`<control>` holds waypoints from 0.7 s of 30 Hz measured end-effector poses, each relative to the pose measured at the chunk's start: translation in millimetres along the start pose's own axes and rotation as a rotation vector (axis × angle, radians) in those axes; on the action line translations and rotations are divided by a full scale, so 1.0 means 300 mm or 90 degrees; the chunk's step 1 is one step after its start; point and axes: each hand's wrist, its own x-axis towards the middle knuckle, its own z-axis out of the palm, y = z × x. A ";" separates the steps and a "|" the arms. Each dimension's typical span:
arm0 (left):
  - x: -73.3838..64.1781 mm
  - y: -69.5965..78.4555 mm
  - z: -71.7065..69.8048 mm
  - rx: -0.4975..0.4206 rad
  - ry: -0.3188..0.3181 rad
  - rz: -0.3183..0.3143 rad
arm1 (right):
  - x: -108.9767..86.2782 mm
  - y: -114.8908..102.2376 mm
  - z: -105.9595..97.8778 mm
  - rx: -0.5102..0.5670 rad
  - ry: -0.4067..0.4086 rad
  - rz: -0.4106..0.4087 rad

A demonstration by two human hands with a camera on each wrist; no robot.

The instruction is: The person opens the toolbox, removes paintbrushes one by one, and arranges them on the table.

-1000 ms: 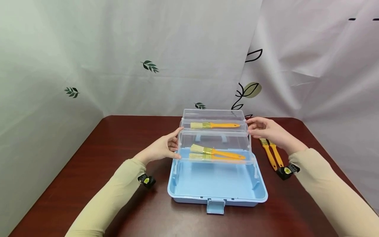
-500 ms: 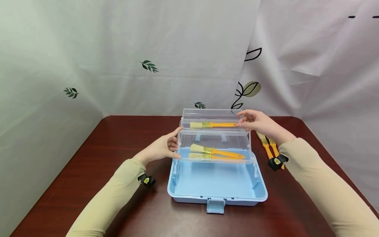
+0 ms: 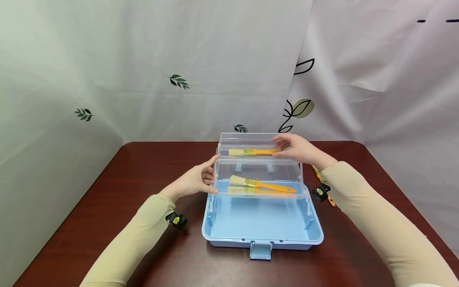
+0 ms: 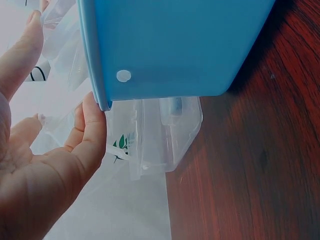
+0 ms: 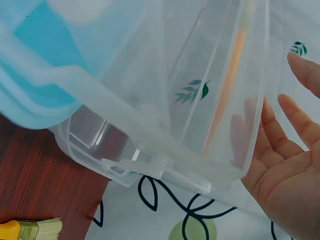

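Observation:
My left hand (image 3: 193, 180) holds the left end of the lower clear tray (image 3: 224, 169), thumb at its front corner and index finger at its back. In the left wrist view, other fingertips touch the rim of the blue box (image 4: 95, 60). My right hand (image 3: 295, 148) reaches over the upper clear tray (image 3: 223, 152), fingers spread apart, near the handle end of a paintbrush (image 3: 263, 152) lying there. The right wrist view shows no brush between those fingers. Two more paintbrushes (image 3: 272, 186) lie in the lower tray.
The open blue toolbox (image 3: 261, 219) stands on a dark red table (image 3: 161, 247), its front latch (image 3: 260, 250) hanging down. Right of it lies a loose paintbrush (image 3: 331, 201), partly behind my right sleeve. A pale curtain (image 3: 201, 52) closes off the back.
My right hand has moved left from the right end of the upper tray to above the brush handle there. My left hand has stayed at the lower tray.

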 end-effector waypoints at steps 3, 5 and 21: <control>-0.001 -0.003 0.000 -0.006 -0.001 0.005 | 0.011 -0.009 0.010 -0.014 -0.003 -0.008; -0.001 -0.004 0.000 -0.008 -0.002 0.007 | 0.020 -0.009 0.016 -0.026 -0.005 -0.017; -0.007 0.000 0.002 0.009 0.005 0.001 | 0.063 -0.010 0.025 -0.107 -0.049 -0.041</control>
